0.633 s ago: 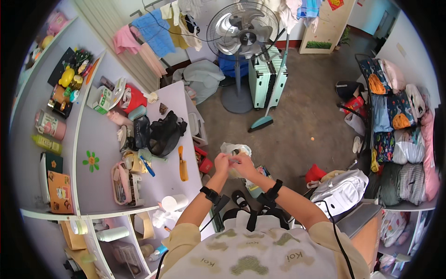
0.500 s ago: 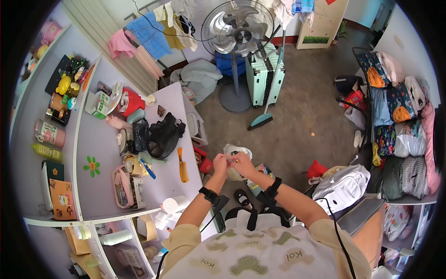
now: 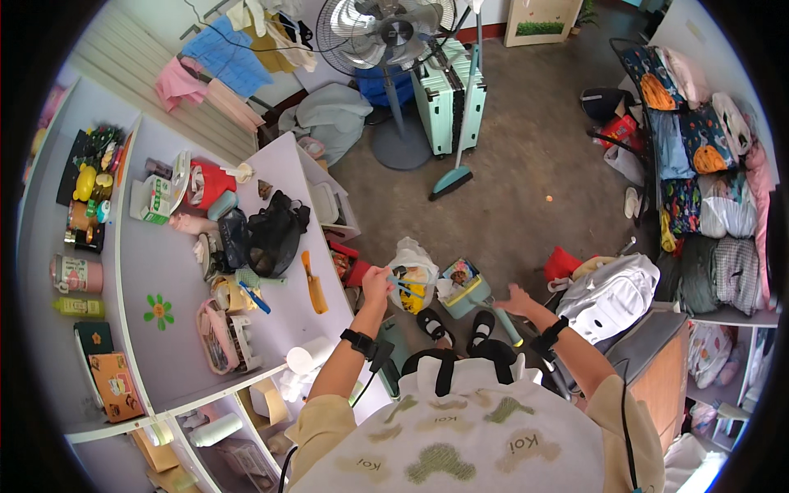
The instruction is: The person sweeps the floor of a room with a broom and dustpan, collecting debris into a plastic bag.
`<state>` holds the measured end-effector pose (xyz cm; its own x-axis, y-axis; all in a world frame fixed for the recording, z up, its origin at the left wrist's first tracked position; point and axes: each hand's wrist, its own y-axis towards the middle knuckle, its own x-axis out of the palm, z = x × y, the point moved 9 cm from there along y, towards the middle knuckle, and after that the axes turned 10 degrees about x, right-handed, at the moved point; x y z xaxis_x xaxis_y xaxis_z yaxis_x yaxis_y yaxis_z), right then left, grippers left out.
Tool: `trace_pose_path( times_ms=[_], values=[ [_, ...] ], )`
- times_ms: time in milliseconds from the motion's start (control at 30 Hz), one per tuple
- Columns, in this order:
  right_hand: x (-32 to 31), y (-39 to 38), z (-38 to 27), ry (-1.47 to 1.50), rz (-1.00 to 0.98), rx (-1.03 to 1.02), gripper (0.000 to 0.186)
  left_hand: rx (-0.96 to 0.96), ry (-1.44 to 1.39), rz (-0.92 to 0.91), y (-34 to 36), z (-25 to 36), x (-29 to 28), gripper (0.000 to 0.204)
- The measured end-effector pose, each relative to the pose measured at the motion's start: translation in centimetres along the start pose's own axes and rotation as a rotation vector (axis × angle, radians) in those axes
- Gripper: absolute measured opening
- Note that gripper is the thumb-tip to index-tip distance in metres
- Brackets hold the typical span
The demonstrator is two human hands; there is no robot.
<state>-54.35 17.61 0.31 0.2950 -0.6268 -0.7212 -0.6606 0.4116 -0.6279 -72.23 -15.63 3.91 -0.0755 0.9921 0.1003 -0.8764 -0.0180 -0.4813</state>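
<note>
My left hand (image 3: 377, 284) is closed on a thin pale-blue strip (image 3: 406, 285) that hangs out to its right; its exact kind is too small to tell. Behind the strip, a white plastic bag (image 3: 417, 254) with yellow and other wrappers in it stands on the floor. Away to the right, my right hand (image 3: 514, 302) has its fingers spread and holds nothing. Between my hands a green dustpan (image 3: 468, 299) lies on the floor with litter in it, its handle reaching toward me below my right hand.
On the left, a desk (image 3: 283, 345) bears a black bag (image 3: 278, 234) and an orange comb (image 3: 313, 283). Ahead stand a fan (image 3: 397, 33), a mint suitcase (image 3: 448, 107) and a broom (image 3: 452, 182). A white backpack (image 3: 608, 296) sits at right near a chair (image 3: 649, 353).
My hands were together over the plastic bag; now they are wide apart. The left has moved left with the strip, the right has swung right and opened. The dustpan shows more fully.
</note>
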Motion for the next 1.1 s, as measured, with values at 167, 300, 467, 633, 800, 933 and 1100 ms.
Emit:
trace_pose_path(
  times_ms=[167, 300, 467, 633, 800, 933, 1100],
  values=[
    [7.2, -0.3, 3.1, -0.07, -0.362, -0.072, 0.057, 0.012, 0.156, -0.006, 0.5, 1.6, -0.3, 0.018],
    [8.4, -1.2, 2.4, 0.544, -0.475, 0.201, 0.046, 0.084, 0.187, -0.003, 2.3, 3.0, -1.4, 0.017],
    [-0.9, -0.5, 2.2, 0.389, 0.213, 0.115, 0.033, 0.152, 0.208, -0.063, 4.3, 4.7, 0.2, 0.019],
    [-8.0, -0.1, 7.5, 0.505, 0.51, 0.267, 0.028, 0.182, 0.251, -0.111, 6.0, 6.4, 4.9, 0.019],
    [-11.6, 2.1, 12.9, 0.635, 0.548, 0.326, 0.023, 0.132, 0.264, -0.173, 9.3, 6.4, 9.8, 0.017],
    [-18.2, 2.4, 12.2, 0.746, 0.554, 0.342, 0.026, 0.13, 0.248, -0.181, 12.4, 7.4, 15.5, 0.018],
    [-26.7, 6.3, 13.0, 0.756, 0.59, 0.321, 0.025, 0.1, 0.224, -0.235, 15.5, 8.9, 26.7, 0.018]
  ],
)
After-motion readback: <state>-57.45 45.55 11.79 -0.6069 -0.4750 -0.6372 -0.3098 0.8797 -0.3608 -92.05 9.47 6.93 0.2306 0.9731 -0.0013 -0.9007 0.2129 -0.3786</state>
